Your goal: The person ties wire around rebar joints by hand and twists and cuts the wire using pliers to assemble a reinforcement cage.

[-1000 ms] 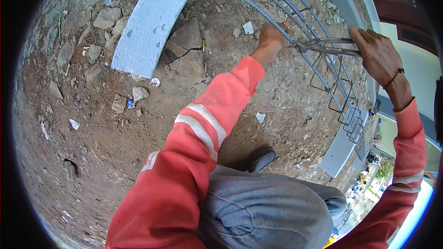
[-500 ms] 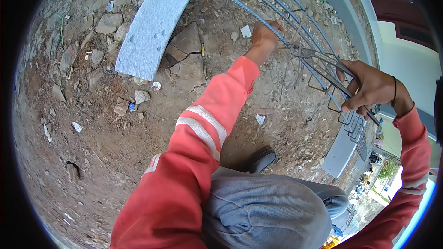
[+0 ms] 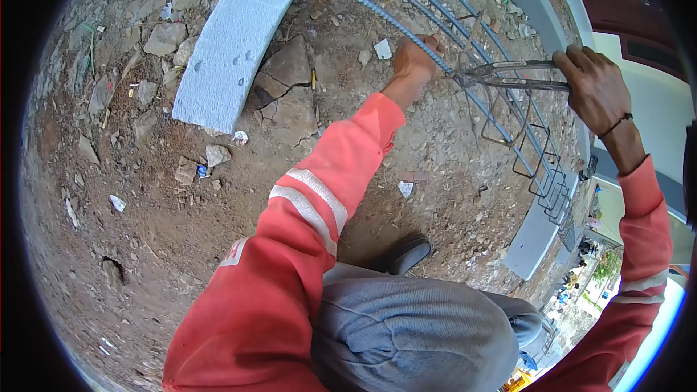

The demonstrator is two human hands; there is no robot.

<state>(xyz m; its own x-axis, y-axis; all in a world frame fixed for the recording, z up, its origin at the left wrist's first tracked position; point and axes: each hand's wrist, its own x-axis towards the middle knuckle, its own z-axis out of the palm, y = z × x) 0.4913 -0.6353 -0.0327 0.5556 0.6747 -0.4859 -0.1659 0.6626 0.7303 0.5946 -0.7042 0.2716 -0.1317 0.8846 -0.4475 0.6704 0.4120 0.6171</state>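
Observation:
Long ribbed steel rebar runs from the top toward the lower right, forming a cage with thinner bent stirrups. My left hand is closed at the nearest bar, its fingers curled around it and partly hidden. Just right of those fingers, the jaws of a pair of pincers meet the same bar where a stirrup crosses. Whether wire sits in the jaws is too small to tell. My right hand grips the ends of the pincers' handles, which point rightward and lie slightly apart.
A pale foam-like slab lies under the bars at upper left, and another grey slab supports the lower right end. Broken stones and litter dot the dirt. A wall base runs along the right. My shoe is below.
My right hand has swung up and away, turning the pincers' handles from a downward slant to nearly level. Their jaws stay at the bar. My left hand stays at the same spot on it.

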